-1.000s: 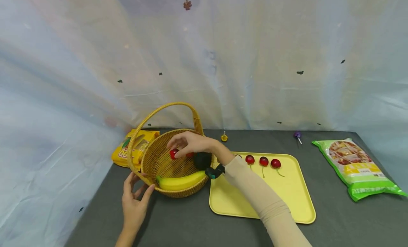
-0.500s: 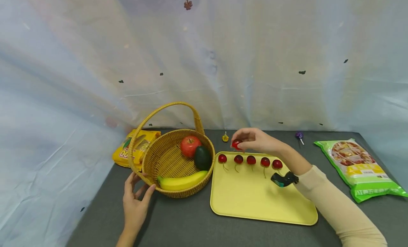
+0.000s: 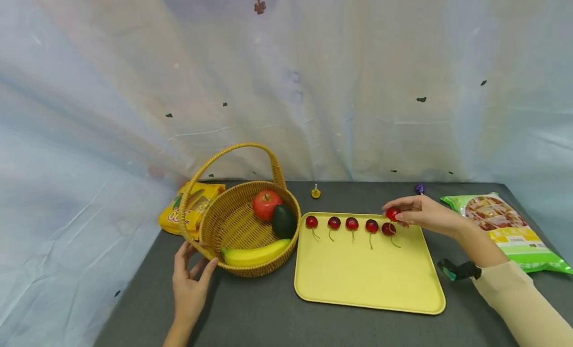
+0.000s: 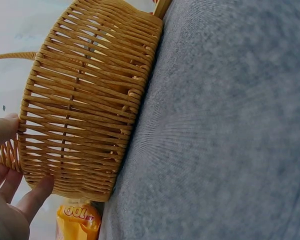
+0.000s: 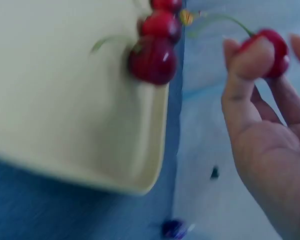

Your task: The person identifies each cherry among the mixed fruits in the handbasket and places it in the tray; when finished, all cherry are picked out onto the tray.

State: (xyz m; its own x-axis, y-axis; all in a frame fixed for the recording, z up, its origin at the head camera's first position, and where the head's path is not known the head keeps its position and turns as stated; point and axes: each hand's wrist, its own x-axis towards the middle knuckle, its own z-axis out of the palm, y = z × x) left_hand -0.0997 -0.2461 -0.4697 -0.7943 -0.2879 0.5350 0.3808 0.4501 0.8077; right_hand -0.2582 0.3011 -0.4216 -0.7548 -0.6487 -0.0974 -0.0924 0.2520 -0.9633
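A red cherry (image 5: 279, 52) with a green stem is pinched between the thumb and fingers of my right hand (image 3: 425, 215). It is held over the far right part of the yellow tray (image 3: 362, 282), close to the end of a row of several cherries (image 3: 351, 224) along the tray's back edge. My left hand (image 3: 191, 282) holds the side of the yellow wicker basket (image 4: 85, 110), thumb at the rim and fingers low on the wall near the handle's foot. Inside the basket lie a red apple (image 3: 266, 205), a dark green avocado (image 3: 284, 221) and a banana (image 3: 257, 253).
Behind the basket on the left is a yellow snack bag (image 3: 170, 217). A green and white food bag (image 3: 510, 232) lies at the right, partly behind the right arm. A yellow lollipop (image 3: 316, 192) and a purple lollipop (image 3: 420, 188) lie near the back curtain.
My right hand has moved right from over the basket to the tray's far right corner, carrying the cherry. The left hand stays at the basket.
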